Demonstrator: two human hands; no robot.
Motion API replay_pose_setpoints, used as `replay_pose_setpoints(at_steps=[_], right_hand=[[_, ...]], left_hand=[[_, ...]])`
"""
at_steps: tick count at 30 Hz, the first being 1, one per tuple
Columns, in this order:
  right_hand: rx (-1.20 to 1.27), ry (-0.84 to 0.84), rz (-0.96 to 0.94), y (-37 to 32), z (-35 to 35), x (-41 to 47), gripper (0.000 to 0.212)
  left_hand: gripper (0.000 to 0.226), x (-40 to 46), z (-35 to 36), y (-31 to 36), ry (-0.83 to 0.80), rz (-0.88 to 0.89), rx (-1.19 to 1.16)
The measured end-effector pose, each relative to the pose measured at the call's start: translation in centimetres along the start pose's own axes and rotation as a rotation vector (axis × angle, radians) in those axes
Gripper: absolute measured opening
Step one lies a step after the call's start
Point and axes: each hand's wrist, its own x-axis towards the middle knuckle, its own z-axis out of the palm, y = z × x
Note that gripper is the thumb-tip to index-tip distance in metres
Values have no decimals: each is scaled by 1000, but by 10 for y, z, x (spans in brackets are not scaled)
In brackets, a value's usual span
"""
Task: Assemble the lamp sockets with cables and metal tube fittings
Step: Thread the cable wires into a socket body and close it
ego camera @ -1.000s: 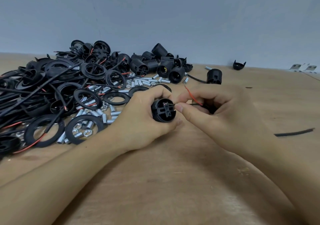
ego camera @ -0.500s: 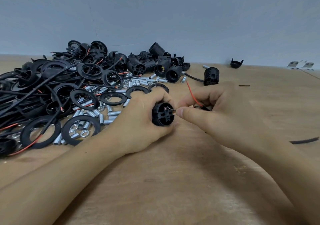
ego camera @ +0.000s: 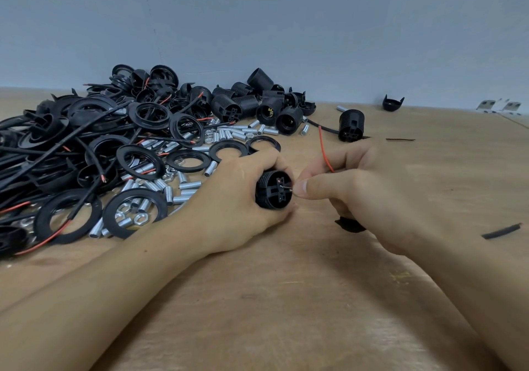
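Note:
My left hand (ego camera: 237, 199) grips a black lamp socket (ego camera: 274, 189) with its terminal end turned toward my right hand. My right hand (ego camera: 360, 187) pinches a thin wire end against the socket's terminal face. A red wire (ego camera: 323, 153) loops up from between the right fingers. Under the right palm a black part (ego camera: 350, 224) shows; most of it is hidden.
A big heap of black rings, cables (ego camera: 71, 153) and sockets (ego camera: 252, 104) fills the left of the wooden table (ego camera: 286, 299). Silver threaded tubes (ego camera: 183, 184) and nuts lie scattered beside it. One socket with cable (ego camera: 350, 126) stands behind my hands. A black cable scrap (ego camera: 501, 231) lies right.
The hands have barely moved on the table. The right fingers stay at the socket's terminal face with the wire end, and the red wire loop stands higher above them.

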Motion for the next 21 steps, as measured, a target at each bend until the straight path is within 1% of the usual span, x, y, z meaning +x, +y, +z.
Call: replay_pose_setpoints(at_steps=[2,4,6,10,14,19,21], right_hand=[[4,2,36,1,1,1,17],[13,9,71,1,1,2,16],[77,-14,105,1,1,2,15],[213,-37,134,1,-1,3,26],[202,-16,122,-1,1,3,24],[186,-27,177,0,4,4,27],[211,-34,197,0,4,3,20]], left_hand=[[27,0,0,0,-5,-5,-5],[29,0,0,1,-5,1,7],[32,0,0,1,-1,6,18],[33,0,0,1,1,0,3],[33,0,0,2,-5,7,20],[39,0,0,3,-5,29,79],[41,0,0,3,-6,30,85]])
